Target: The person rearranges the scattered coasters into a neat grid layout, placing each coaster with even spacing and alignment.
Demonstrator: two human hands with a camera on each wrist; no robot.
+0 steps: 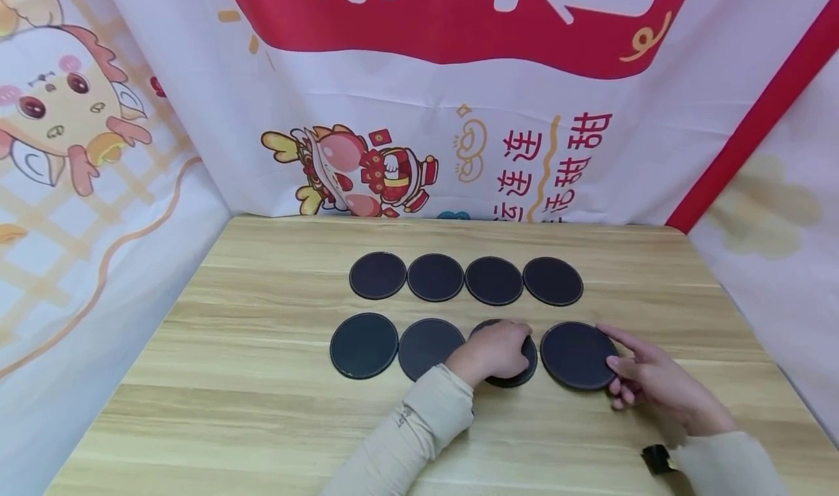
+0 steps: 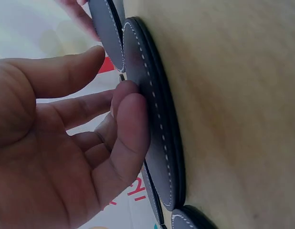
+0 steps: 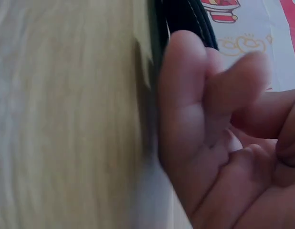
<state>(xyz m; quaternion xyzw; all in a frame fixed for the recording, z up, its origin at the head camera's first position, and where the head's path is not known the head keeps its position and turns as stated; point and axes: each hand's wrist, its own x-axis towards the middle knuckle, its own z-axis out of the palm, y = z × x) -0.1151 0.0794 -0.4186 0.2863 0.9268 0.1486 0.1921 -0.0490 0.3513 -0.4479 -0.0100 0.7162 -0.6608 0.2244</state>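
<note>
Round black coasters with pale stitched rims lie in two rows in the head view. My right hand (image 1: 655, 383) pinches the right edge of the front row's rightmost coaster (image 1: 575, 355), thumb on top and other fingers around or below the rim. In the left wrist view, that coaster (image 2: 105, 33) stands at a slight angle to its neighbour. My left hand (image 1: 499, 350) rests its loosely bent fingertips on the neighbouring coaster (image 2: 157, 157), whose edge looks layered. The left thumb stays apart from it. In the right wrist view, the fingers partly hide a dark coaster edge (image 3: 185, 16).
Two more front-row coasters lie left of my left hand, a dark greenish one (image 1: 363, 345) and a greyer one (image 1: 429, 344). Behind is a back row of several coasters (image 1: 435, 277), nearly touching. The wood-grain table (image 1: 229, 379) meets printed cloth (image 1: 406, 88) at its back and sides.
</note>
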